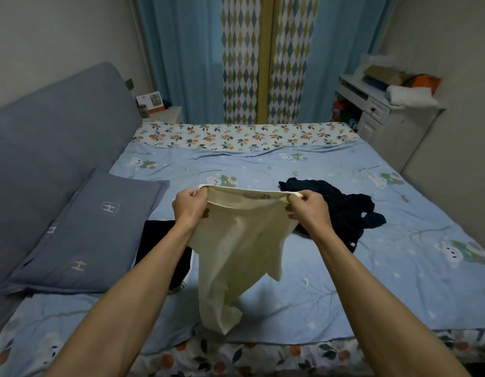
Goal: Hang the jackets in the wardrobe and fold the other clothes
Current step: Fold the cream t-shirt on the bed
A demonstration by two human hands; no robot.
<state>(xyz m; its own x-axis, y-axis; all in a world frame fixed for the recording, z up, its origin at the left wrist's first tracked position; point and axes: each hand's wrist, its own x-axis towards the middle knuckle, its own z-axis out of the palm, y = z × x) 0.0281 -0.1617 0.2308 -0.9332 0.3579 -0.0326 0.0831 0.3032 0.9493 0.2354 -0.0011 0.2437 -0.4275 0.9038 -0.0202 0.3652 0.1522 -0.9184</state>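
No legible text or labels

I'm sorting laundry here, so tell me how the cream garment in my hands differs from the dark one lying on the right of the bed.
The cream garment is pale; the dark garment is navy or black. The cream one hangs, its top edge pinched by the left hand and right hand; the dark one lies crumpled on the bed, untouched. Both are unfolded.
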